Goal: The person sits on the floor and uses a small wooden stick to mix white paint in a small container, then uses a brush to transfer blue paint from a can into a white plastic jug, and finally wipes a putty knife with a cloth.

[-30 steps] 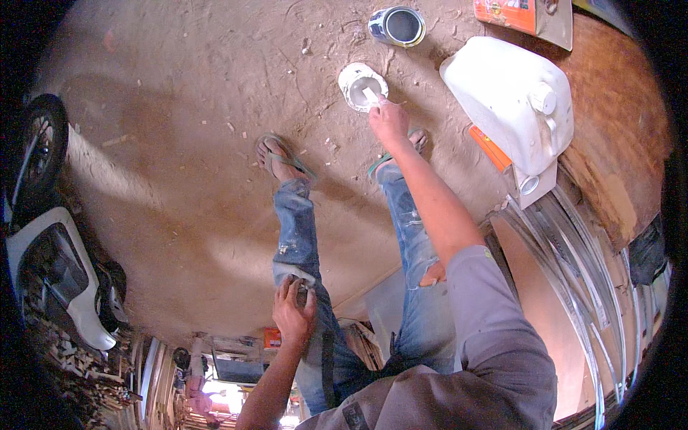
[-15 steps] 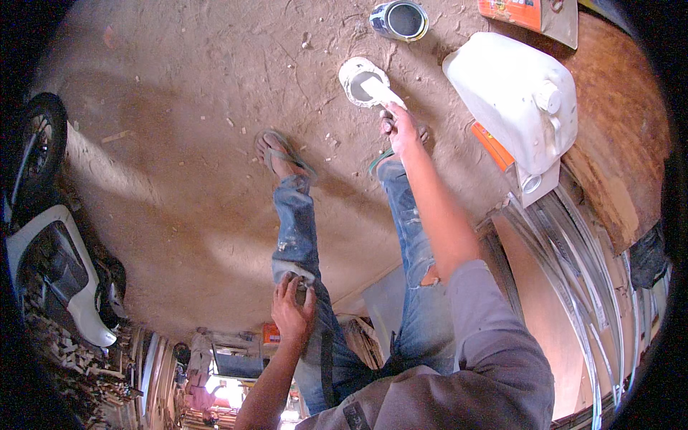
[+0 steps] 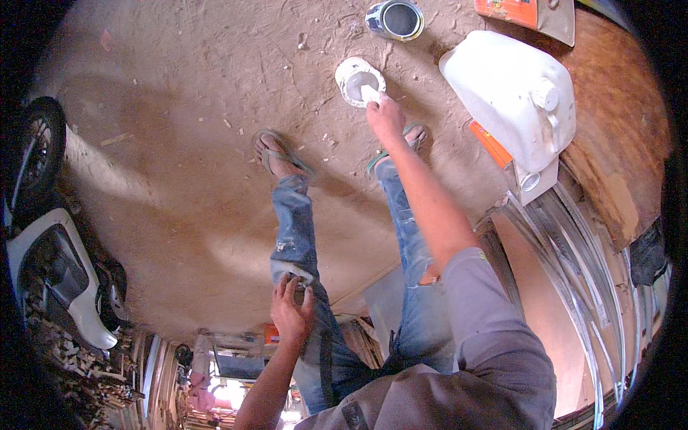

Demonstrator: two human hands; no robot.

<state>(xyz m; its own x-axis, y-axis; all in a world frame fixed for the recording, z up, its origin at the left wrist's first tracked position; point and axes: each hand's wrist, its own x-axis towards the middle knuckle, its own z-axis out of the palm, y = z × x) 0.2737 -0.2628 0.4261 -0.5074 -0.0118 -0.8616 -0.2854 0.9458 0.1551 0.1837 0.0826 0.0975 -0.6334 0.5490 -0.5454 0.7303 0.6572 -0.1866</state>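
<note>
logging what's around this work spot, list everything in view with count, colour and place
Round open tub: 1, white, upper middle, on the dirt floor
Flat blade-like tool: 1, white, at the tub's mouth
Round open tin: 1, dark inside, beyond the tub
Plastic jerrycan: 1, white, upper right
Boxy containers: 2, orange and grey, top right and partly behind the jerrycan
Wooden sheet: 1, brown, right
Long thin strips: several, silvery, lower right
Motorbike: 1, white and black, left edge
Wood scraps: many, pale, lower left
Sandals: 2, greenish, on the feet
Jeans: 1 pair, blue, legs
Hands: 2, left at left knee, right gripping the tool
</note>
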